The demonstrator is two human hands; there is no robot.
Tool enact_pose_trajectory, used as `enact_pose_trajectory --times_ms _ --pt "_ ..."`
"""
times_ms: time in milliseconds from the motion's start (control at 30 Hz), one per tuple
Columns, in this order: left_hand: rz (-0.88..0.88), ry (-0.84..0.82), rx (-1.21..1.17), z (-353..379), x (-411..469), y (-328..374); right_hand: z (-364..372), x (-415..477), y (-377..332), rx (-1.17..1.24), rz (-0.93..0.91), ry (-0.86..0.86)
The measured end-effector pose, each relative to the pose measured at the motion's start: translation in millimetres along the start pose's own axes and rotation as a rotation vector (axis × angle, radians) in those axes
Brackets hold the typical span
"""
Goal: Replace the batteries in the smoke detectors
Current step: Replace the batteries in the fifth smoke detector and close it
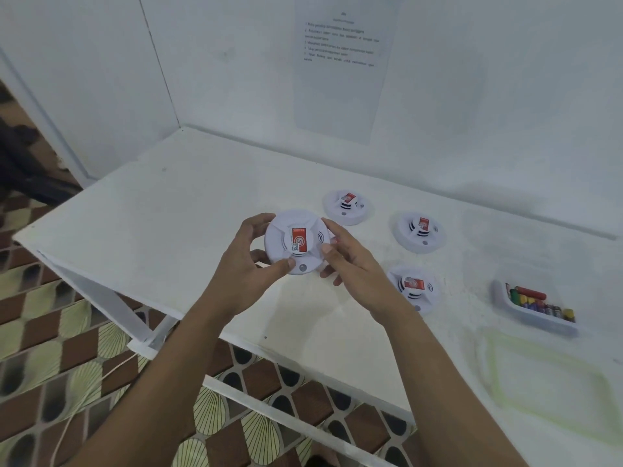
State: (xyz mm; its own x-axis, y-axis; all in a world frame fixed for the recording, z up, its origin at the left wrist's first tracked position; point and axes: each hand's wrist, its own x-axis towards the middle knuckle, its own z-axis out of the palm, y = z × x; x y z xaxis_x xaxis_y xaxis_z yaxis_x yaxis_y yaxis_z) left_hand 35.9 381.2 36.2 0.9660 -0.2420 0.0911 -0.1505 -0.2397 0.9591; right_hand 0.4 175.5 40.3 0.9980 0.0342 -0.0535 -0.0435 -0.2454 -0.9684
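Observation:
A round white smoke detector (296, 241) with a red sticker is held above the white table (175, 210), face up. My left hand (251, 261) grips its left rim and my right hand (349, 256) grips its right rim. Three more white smoke detectors lie on the table to the right: one at the back (349, 207), one in the middle (419, 230) and one nearer me (414, 288). A small white tray (515, 313) at the far right holds several coloured batteries (536, 301).
A printed instruction sheet (340, 65) hangs on the white back wall. A clear plastic lid or tray with a greenish rim (546, 379) lies at the table's front right. The table's left edge drops to a patterned floor (67, 348).

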Motion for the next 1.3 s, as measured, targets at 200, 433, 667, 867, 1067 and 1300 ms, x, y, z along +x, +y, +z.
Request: enact_pose_trajectory --times_ms 200,433,667,867,1067,1300 --pt "-0.023 0.057 -0.024 14.1 26.2 -0.5 -15.8 31.4 1.3 0.007 0.003 -0.011" --pt "-0.044 0.125 -0.002 23.3 54.4 -2.8 -30.6 64.3 5.7 0.017 0.004 -0.024" --pt "-0.056 0.152 -0.023 23.3 71.2 -4.8 -33.6 85.8 10.8 -0.013 -0.023 0.04" --pt "-0.059 0.172 -0.052 16.7 84.2 -6.0 -25.5 95.5 9.0 -0.031 -0.023 0.07" --pt "-0.04 0.113 -0.055 -1.1 97.7 -14.7 -8.2 106.3 5.2 -0.022 0.008 0.128" --pt "-0.049 0.037 -0.11 -20.9 113.0 -30.4 11.0 118.6 2.1 -0.032 0.059 0.196"
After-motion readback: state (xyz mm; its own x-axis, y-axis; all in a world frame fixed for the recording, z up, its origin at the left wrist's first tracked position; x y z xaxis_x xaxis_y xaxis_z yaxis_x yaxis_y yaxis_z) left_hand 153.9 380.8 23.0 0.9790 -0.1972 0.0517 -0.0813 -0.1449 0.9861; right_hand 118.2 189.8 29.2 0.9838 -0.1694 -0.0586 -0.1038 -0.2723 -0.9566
